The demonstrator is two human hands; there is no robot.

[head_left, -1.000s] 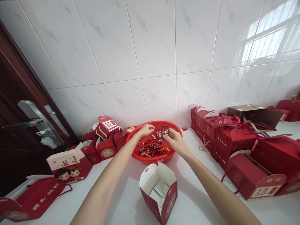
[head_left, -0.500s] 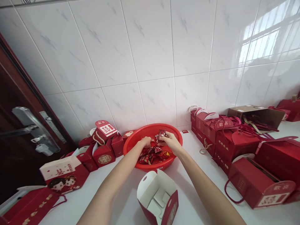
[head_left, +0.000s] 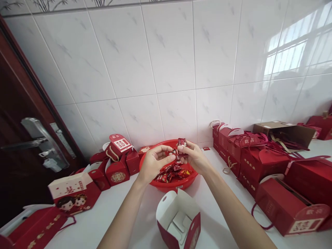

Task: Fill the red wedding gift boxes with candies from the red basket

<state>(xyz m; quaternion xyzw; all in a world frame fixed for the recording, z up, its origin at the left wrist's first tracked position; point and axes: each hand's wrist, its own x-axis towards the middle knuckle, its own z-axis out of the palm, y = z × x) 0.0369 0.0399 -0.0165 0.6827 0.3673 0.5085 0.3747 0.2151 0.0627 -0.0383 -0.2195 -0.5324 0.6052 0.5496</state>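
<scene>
A red plastic basket [head_left: 166, 188] with perforated sides holds several wrapped candies [head_left: 171, 173] in shiny red wrappers. Over it, my right hand [head_left: 194, 157] is closed on small red-wrapped candies [head_left: 182, 142], one sticking up past the thumb. Facing it from the left, my left hand [head_left: 155, 162] pinches a red wrapper between thumb and fingers, close to the right hand's candies. Exactly how many pieces each hand has is hidden by the fingers. In front of the basket stands an open red gift box [head_left: 178, 221] with a white inside, its folded bottom flaps showing.
Red gift boxes [head_left: 116, 171] line the wall on the left, near a dark door with a metal handle [head_left: 38, 138]. More red boxes [head_left: 259, 160] are stacked at the right, with an open brown carton [head_left: 285, 133] behind them. A tiled wall [head_left: 173, 114] rises behind the basket.
Both hands have lifted from inside the basket to above it. My left hand has come up and closer to the right one, which still holds candy. The camera view has tilted slightly upward.
</scene>
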